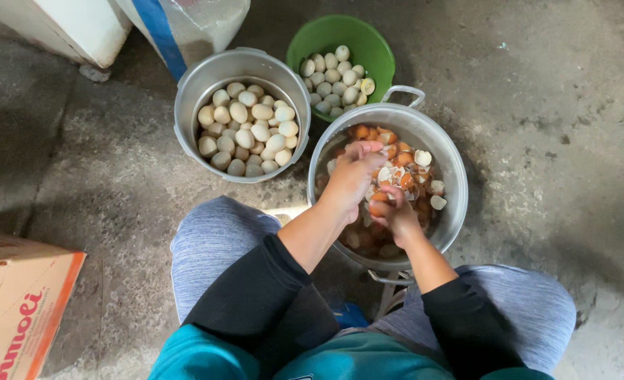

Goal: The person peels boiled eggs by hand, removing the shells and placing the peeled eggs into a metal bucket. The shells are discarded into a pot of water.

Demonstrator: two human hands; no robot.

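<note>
Peeling is in hand over the round aluminium pot of brown eggs and broken shell [454, 184], which stands on the grey concrete floor [558, 141] between our knees. Our left hand [352, 177] reaches in from the near left, fingers curled and bunched narrow, the fingertips meeting the right hand above the pot. Our right hand [394, 211] is closed around a brown egg, partly shelled [377, 207], holding it just above the pot's contents. Shell fragments, white inside and brown outside, lie heaped in the pot just beyond the hands.

To the left of this pot, just beside it, stands a second round aluminium pot [188, 116] filled with pale peeled eggs. Behind both, touching the near pot's handle, sits a green plastic bowl [375, 49] with smaller pale eggs. A cardboard box [16, 302] lies at the lower left, well apart. A white sack with a blue stripe [185, 28] stands behind the left pot.
</note>
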